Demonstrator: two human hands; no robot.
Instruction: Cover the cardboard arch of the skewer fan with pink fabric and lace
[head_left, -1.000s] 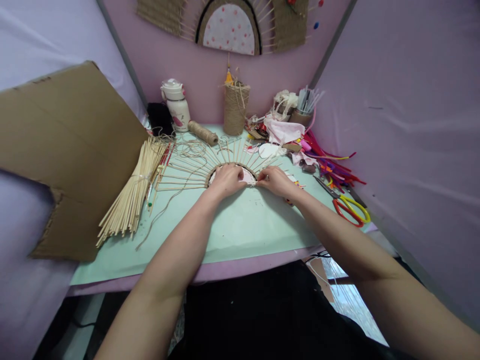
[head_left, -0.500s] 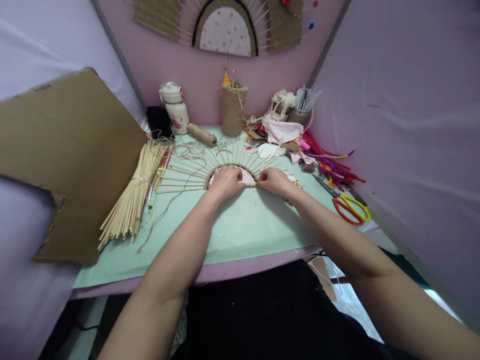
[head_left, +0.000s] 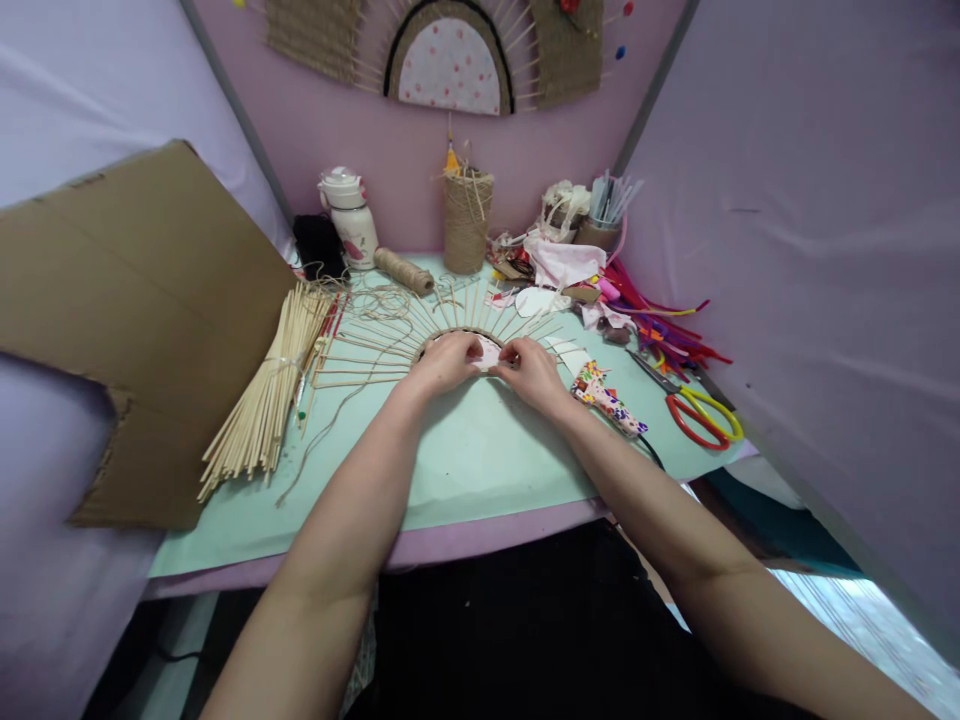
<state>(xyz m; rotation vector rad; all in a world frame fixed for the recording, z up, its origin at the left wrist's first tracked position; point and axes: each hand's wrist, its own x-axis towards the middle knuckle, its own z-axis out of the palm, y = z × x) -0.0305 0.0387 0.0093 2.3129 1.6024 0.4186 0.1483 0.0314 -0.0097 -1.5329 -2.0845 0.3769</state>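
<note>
A half-round craft piece [head_left: 489,350] with a pink dotted centre lies flat on the mint table cover [head_left: 480,460]. Thin wooden sticks [head_left: 375,345] fan out from its arc. My left hand [head_left: 442,362] presses on the left part of the half-round. My right hand [head_left: 525,368] rests on its right part, fingers bent onto it; the two hands nearly touch. Jute twine [head_left: 341,395] trails from the piece toward the front left. Most of the centre is hidden under my hands.
A bundle of wooden sticks [head_left: 266,390] and a cardboard sheet [head_left: 127,300] lie at the left. Red and yellow scissors [head_left: 697,410], a patterned strip [head_left: 607,398] and pipe cleaners [head_left: 660,325] lie at the right. A twine spool [head_left: 405,270], jute-wrapped pot [head_left: 466,222] and flask [head_left: 351,215] stand behind.
My right hand slid left along the half-round toward my left hand, uncovering the patterned strip beside it. The left hand stayed in place. The camera shifted slightly.
</note>
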